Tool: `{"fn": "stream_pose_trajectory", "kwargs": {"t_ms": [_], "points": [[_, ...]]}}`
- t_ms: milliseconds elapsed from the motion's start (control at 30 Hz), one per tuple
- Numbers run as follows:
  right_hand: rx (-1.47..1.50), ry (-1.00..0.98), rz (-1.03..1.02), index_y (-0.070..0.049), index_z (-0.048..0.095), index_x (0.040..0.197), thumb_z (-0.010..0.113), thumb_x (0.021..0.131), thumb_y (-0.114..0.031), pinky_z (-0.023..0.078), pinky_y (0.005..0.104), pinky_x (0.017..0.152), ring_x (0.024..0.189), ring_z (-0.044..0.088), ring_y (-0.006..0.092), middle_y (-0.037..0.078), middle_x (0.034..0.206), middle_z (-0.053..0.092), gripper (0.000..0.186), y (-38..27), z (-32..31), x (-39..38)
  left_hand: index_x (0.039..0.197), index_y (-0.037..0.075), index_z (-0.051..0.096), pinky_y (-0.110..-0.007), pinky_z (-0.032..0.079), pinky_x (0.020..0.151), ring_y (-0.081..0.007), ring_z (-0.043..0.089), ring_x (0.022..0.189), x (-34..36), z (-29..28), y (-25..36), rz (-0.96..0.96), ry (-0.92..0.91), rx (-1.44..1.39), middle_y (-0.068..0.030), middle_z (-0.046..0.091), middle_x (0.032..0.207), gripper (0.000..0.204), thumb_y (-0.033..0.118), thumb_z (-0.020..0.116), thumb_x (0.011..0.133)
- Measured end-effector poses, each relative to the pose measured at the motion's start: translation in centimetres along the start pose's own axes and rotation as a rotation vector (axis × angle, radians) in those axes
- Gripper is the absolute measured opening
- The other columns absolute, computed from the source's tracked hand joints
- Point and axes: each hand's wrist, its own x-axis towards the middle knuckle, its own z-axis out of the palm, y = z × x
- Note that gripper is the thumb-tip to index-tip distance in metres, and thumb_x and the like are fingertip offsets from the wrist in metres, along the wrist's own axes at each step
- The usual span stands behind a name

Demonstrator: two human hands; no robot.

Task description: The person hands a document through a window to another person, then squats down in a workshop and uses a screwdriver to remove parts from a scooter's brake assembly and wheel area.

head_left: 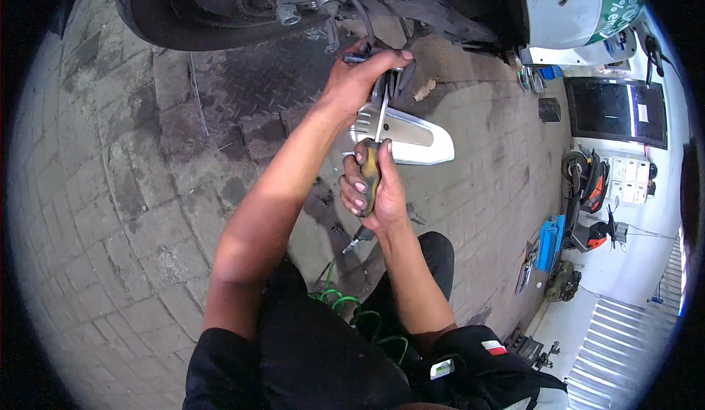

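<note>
My right hand (380,186) is wrapped around the yellow-and-black handle of a screwdriver (371,171). The screwdriver's shaft points away from me, and its tip meets a dark metal part (395,81) under the scooter. My left hand (360,80) is closed around that part, thumb laid across its top; the fingers beneath are mostly hidden. A cable runs down to it from the scooter (411,6). Below the part, a silver cover (422,135) with slots lies on the floor. What the screwdriver's tip touches exactly is too small to tell.
The scooter's black wheel (183,13) and white body panel (573,6) hang over the far side. By my knees lie an air tool (360,239) and a green coiled hose (345,301). Along the right wall stand another scooter (587,226) and blue items (549,242).
</note>
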Motion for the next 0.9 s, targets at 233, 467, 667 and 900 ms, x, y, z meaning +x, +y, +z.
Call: {"fn": "stream_pose_trajectory", "kwargs": {"t_ms": [233, 467, 667, 900], "points": [[0.213, -0.157, 0.015, -0.011, 0.044, 0.096, 0.028, 0.100, -0.057, 0.032, 0.0219, 0.034, 0.039, 0.036, 0.0077, -0.001, 0.062, 0.039, 0.049, -0.5, -0.5, 0.1, 0.089, 0.005, 0.067, -0.027, 0.046, 0.070, -0.0103, 0.059, 0.075, 0.3, 0.8, -0.7, -0.073, 0.035, -0.117, -0.0010, 0.065, 0.082, 0.027, 0.024, 0.077, 0.073], [0.293, -0.215, 0.049, -0.010, 0.043, 0.095, 0.030, 0.101, -0.055, 0.033, 0.0215, 0.033, 0.038, 0.035, 0.0076, -0.001, 0.061, 0.039, 0.047, -1.6, -0.2, 0.6, 0.088, 0.005, 0.068, -0.026, 0.045, 0.069, -0.0102, 0.058, 0.074, 0.4, 1.0, -0.5, -0.030, 0.058, -0.083, -0.0003, 0.065, 0.081, 0.027, 0.026, 0.077, 0.073], [-0.275, 0.184, 0.016, -0.010, 0.047, 0.092, 0.038, 0.098, -0.058, 0.034, 0.0242, 0.035, 0.040, 0.040, 0.0106, 0.000, 0.061, 0.043, 0.049, -2.2, 0.3, 0.2, 0.089, 0.005, 0.068, -0.025, 0.045, 0.070, -0.0101, 0.059, 0.074, 0.2, 0.6, -0.1, 0.055, 0.095, 0.027, -0.0008, 0.067, 0.082, 0.028, 0.025, 0.078, 0.072], [-0.414, 0.206, 0.015, -0.008, 0.045, 0.089, 0.042, 0.097, -0.057, 0.035, 0.0254, 0.036, 0.041, 0.042, 0.0116, 0.002, 0.060, 0.043, 0.050, -3.2, 0.5, -0.1, 0.089, 0.004, 0.069, -0.026, 0.048, 0.070, -0.0107, 0.062, 0.075, 0.4, 0.5, -0.6, 0.037, 0.114, -0.027, -0.0014, 0.068, 0.082, 0.024, 0.021, 0.075, 0.074]]}}
